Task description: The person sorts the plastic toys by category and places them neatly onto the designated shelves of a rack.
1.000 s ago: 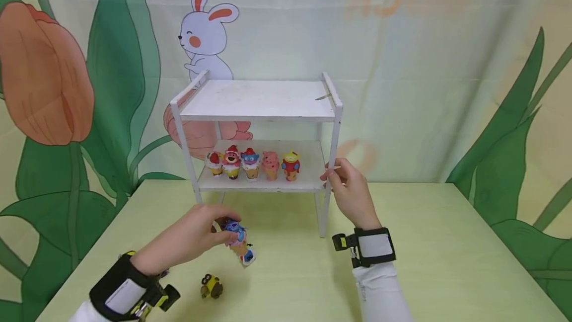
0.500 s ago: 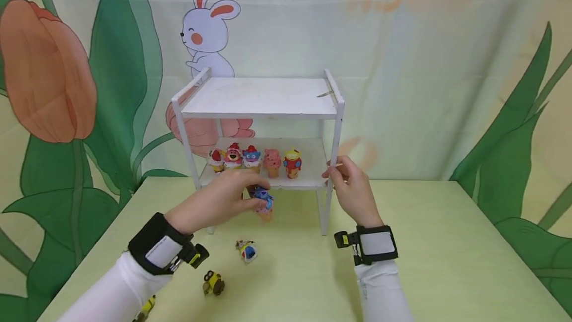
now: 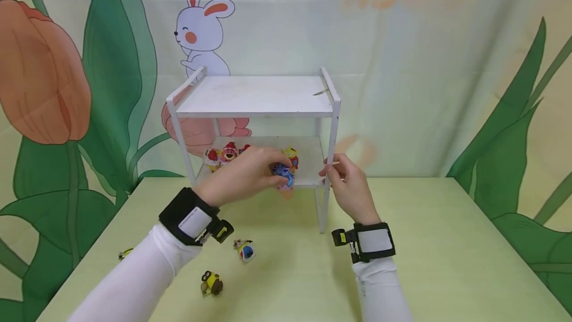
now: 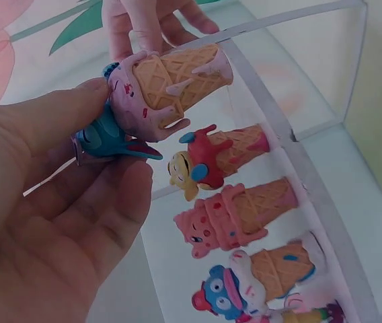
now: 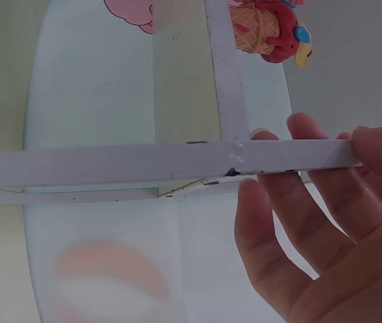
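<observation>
My left hand (image 3: 250,170) pinches a blue-eared ice-cream-cone figurine (image 3: 285,177) between thumb and fingers, at the front edge of the lower shelf of a small white rack (image 3: 254,96). The left wrist view shows its pink melted scoop and waffle cone (image 4: 198,74) beside the standing row. In that row are a yellow-headed figurine in red (image 4: 211,158), a pink one (image 4: 235,217) and a blue-faced one (image 4: 258,279). My right hand (image 3: 350,190) grips the rack's right front post (image 5: 298,156), thumb on one side and fingers on the other.
On the table in front of the rack lie a yellow-and-brown goggled figurine (image 3: 211,283) and a small figurine with a white, blue and red part (image 3: 245,250). Another yellow piece (image 3: 125,253) shows beside the left sleeve. A printed curtain (image 3: 424,88) hangs behind.
My left hand has lifted the blue-eared figurine from the table and carried it up and right to the lower shelf, now covering part of the row. The right hand stays on the post.
</observation>
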A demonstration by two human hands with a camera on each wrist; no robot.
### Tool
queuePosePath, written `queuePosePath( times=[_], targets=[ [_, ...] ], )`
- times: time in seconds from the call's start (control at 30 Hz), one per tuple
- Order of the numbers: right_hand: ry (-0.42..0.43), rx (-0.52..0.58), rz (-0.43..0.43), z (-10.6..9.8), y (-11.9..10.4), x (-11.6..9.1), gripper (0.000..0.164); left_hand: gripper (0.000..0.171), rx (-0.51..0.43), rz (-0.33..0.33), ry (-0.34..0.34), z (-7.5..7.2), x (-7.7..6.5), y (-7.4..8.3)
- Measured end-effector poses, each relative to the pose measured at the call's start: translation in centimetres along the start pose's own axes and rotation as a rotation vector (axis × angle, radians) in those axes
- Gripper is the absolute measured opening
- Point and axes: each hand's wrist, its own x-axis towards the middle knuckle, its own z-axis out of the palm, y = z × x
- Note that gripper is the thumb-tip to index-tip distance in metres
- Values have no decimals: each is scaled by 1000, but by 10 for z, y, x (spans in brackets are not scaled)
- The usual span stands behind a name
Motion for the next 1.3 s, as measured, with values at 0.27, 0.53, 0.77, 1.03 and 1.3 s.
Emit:
queuePosePath(
  times=[0.27,0.53,0.77,1.03,1.3],
  targets=[
    [-14,-6,12,0,2,0,12,22,12,-41,-49,1,31,0],
    [-9,9,8,1,3,1,13,26,21,-107,-75,3,56,3],
    [-3,14,22,-1,4,0,13,28,85,-140,-93,7,77,2],
    [6,11,21,-5,4,1,14,29,177,-123,-138,16,95,2],
    [-8,30,15,-4,4,0,15,21,269,-108,-166,28,101,-1]
  ],
)
